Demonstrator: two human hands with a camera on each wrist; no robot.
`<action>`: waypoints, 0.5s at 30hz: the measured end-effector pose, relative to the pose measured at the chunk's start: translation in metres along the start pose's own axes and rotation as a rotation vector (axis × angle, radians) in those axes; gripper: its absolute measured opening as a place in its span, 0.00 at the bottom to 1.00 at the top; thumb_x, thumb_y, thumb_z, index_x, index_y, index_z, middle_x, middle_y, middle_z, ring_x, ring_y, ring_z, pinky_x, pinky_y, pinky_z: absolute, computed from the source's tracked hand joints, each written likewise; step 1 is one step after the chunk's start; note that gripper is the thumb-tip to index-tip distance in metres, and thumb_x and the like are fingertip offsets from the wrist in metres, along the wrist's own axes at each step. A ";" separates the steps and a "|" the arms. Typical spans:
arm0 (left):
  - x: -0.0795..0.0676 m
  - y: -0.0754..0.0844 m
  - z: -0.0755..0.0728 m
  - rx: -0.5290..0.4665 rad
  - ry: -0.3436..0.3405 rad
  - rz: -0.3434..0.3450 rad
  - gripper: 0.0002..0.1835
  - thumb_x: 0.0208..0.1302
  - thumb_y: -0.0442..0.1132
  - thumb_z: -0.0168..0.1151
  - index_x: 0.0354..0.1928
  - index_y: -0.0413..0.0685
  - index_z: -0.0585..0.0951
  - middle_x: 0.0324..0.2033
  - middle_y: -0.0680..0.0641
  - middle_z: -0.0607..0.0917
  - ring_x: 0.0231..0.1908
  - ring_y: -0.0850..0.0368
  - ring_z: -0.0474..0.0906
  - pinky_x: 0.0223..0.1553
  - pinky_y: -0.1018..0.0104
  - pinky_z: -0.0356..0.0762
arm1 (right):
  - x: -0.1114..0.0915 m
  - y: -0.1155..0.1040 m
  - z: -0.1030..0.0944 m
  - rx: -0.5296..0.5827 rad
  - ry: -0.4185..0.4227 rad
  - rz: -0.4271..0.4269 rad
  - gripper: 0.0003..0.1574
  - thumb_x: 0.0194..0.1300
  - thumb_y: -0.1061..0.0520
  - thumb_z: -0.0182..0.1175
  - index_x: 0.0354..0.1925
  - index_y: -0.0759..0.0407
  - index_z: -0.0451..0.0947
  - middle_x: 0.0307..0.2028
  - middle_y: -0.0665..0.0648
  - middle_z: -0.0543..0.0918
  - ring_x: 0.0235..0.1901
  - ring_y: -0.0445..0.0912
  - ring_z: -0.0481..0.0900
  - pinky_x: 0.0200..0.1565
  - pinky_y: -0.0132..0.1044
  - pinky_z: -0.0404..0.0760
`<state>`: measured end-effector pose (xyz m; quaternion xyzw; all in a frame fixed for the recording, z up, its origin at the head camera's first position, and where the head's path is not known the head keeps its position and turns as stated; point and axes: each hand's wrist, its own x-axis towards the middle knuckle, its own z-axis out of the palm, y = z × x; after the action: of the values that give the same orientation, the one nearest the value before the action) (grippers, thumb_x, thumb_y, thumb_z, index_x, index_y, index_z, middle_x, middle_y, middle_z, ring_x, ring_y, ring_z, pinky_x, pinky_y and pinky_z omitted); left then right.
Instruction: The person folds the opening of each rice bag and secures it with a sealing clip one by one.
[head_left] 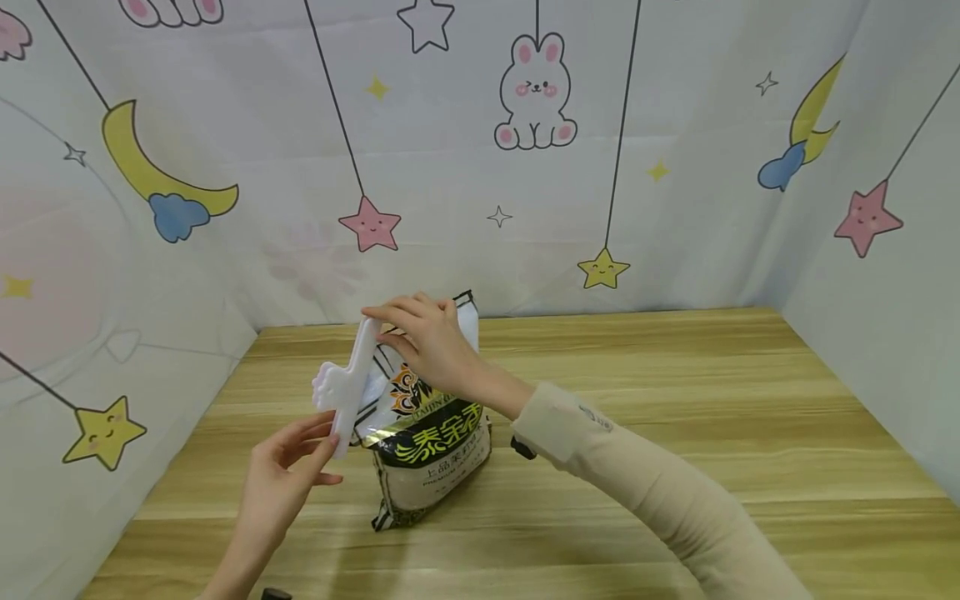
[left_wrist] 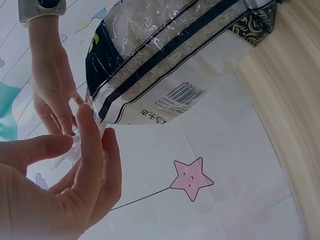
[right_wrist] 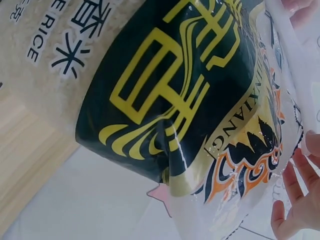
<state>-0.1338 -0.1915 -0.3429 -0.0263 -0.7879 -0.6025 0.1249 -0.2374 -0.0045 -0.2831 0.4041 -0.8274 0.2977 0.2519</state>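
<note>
A white bag-sealing clip (head_left: 345, 387) with a paw-shaped tab stands tilted at the left side of a rice bag (head_left: 442, 462), along its white upper part. My left hand (head_left: 281, 471) pinches the clip's lower end between thumb and fingers. At the upper end, my right hand (head_left: 427, 337) grips the clip, its forearm passing in front of the bag. The bag sits upright on the table, leaning, with rice showing through its clear panel (right_wrist: 45, 75). In the left wrist view a barcode (left_wrist: 185, 93) shows on the bag's side, and fingers partly hide the clip.
The wood-grain table (head_left: 637, 400) extends to the right of the bag. White cloth walls (head_left: 480, 167) printed with stars, moons and rabbits enclose the back and both sides. A small black object (head_left: 522, 447) shows under the right sleeve.
</note>
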 end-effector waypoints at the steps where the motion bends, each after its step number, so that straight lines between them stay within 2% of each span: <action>1: 0.002 -0.008 -0.002 -0.023 0.005 0.024 0.16 0.56 0.27 0.57 0.48 0.30 0.74 0.31 0.65 0.81 0.30 0.68 0.79 0.19 0.65 0.82 | -0.001 0.000 0.000 -0.020 0.003 -0.012 0.20 0.61 0.55 0.56 0.53 0.52 0.73 0.47 0.50 0.78 0.43 0.42 0.72 0.43 0.39 0.62; 2: 0.004 -0.017 -0.003 -0.057 0.005 0.050 0.16 0.56 0.27 0.57 0.48 0.30 0.75 0.33 0.62 0.82 0.31 0.67 0.79 0.19 0.65 0.82 | -0.002 0.000 0.000 -0.039 0.006 -0.024 0.21 0.61 0.55 0.56 0.53 0.52 0.73 0.47 0.51 0.78 0.44 0.43 0.72 0.44 0.40 0.63; 3: 0.009 -0.032 -0.006 -0.089 -0.001 0.090 0.16 0.56 0.27 0.57 0.48 0.31 0.75 0.35 0.58 0.83 0.32 0.65 0.79 0.19 0.64 0.81 | -0.003 -0.001 -0.001 -0.062 0.009 -0.038 0.21 0.61 0.55 0.56 0.54 0.53 0.72 0.48 0.51 0.78 0.45 0.43 0.72 0.45 0.41 0.64; 7: 0.030 -0.107 -0.019 -0.173 -0.014 0.195 0.20 0.56 0.29 0.58 0.53 0.35 0.73 0.44 0.45 0.81 0.38 0.57 0.80 0.20 0.58 0.81 | -0.007 -0.001 -0.002 -0.127 0.005 -0.065 0.24 0.61 0.53 0.56 0.56 0.54 0.70 0.50 0.51 0.76 0.47 0.44 0.70 0.46 0.43 0.65; 9: 0.038 -0.135 -0.023 -0.178 -0.007 0.221 0.21 0.56 0.30 0.59 0.54 0.37 0.72 0.47 0.42 0.80 0.41 0.54 0.79 0.21 0.56 0.81 | -0.010 0.000 -0.003 -0.145 0.002 -0.062 0.25 0.61 0.53 0.56 0.57 0.53 0.69 0.51 0.51 0.75 0.49 0.44 0.70 0.46 0.43 0.66; 10: 0.040 -0.141 -0.024 -0.170 0.006 0.212 0.21 0.56 0.31 0.59 0.54 0.39 0.73 0.48 0.41 0.79 0.42 0.53 0.79 0.22 0.55 0.81 | -0.012 0.000 -0.003 -0.148 0.003 -0.061 0.25 0.61 0.53 0.56 0.57 0.53 0.69 0.52 0.51 0.75 0.49 0.44 0.70 0.45 0.43 0.65; 11: 0.035 -0.126 -0.022 -0.217 -0.005 0.227 0.20 0.57 0.30 0.58 0.53 0.39 0.74 0.47 0.40 0.80 0.41 0.52 0.79 0.22 0.57 0.82 | -0.013 0.000 -0.004 -0.147 0.003 -0.058 0.26 0.61 0.53 0.55 0.58 0.54 0.68 0.52 0.51 0.75 0.50 0.44 0.69 0.45 0.43 0.65; 15: 0.035 -0.127 -0.022 -0.224 0.011 0.231 0.19 0.58 0.31 0.58 0.53 0.38 0.74 0.48 0.39 0.79 0.42 0.50 0.78 0.24 0.56 0.82 | -0.021 0.001 -0.006 -0.142 0.008 -0.058 0.26 0.61 0.53 0.56 0.58 0.54 0.68 0.53 0.51 0.74 0.51 0.43 0.69 0.42 0.41 0.63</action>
<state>-0.1887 -0.2510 -0.4492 -0.1271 -0.7069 -0.6682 0.1939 -0.2256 0.0114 -0.2929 0.4075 -0.8335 0.2325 0.2919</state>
